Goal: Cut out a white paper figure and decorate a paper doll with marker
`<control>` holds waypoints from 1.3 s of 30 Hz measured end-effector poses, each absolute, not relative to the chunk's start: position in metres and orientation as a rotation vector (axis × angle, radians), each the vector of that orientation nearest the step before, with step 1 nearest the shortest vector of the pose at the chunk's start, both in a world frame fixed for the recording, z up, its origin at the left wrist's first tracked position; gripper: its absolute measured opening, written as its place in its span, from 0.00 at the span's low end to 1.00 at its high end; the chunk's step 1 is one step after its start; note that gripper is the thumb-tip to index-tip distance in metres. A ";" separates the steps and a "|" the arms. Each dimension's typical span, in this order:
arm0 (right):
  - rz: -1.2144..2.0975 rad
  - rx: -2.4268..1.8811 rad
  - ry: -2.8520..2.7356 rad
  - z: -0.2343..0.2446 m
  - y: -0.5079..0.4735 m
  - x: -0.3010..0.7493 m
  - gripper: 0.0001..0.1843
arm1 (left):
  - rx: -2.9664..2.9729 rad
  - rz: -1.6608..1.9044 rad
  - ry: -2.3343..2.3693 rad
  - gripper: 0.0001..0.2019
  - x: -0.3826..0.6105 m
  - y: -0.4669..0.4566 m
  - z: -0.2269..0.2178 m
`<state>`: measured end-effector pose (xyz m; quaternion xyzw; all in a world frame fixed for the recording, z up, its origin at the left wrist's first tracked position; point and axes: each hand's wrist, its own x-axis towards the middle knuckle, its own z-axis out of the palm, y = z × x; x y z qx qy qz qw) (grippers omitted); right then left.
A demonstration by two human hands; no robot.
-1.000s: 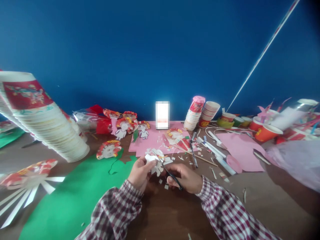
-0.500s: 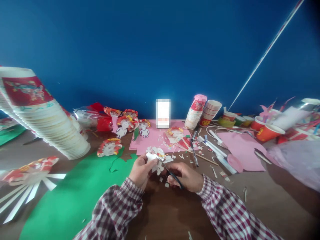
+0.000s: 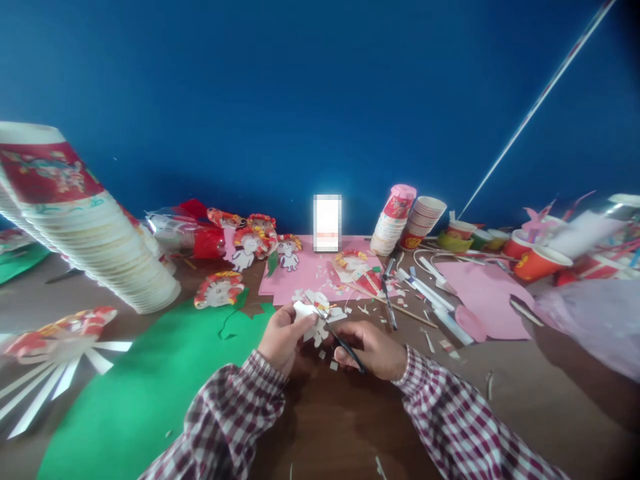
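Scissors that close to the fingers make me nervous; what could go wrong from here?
Two risks, perhaps. The scissors in the right hand point toward the left hand, which pinches the white paper, so a slip might nick a finger or spoil the paper. Also, loose scraps lie scattered nearby, so a small cut piece could get lost among them.

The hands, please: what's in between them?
In the head view, white paper in the left hand, scissors in the right hand, and little scraps on the table.
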<state>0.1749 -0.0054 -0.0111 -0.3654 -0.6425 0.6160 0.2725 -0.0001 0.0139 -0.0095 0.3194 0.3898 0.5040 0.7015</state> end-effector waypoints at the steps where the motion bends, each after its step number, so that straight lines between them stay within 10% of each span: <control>1: 1.664 -0.984 -1.730 -0.011 -0.005 0.175 0.23 | 0.711 1.123 0.866 0.14 0.000 0.014 -0.009; 39: 1.624 -1.002 -1.741 -0.010 -0.005 0.175 0.20 | 0.675 1.168 0.891 0.19 -0.001 0.014 -0.006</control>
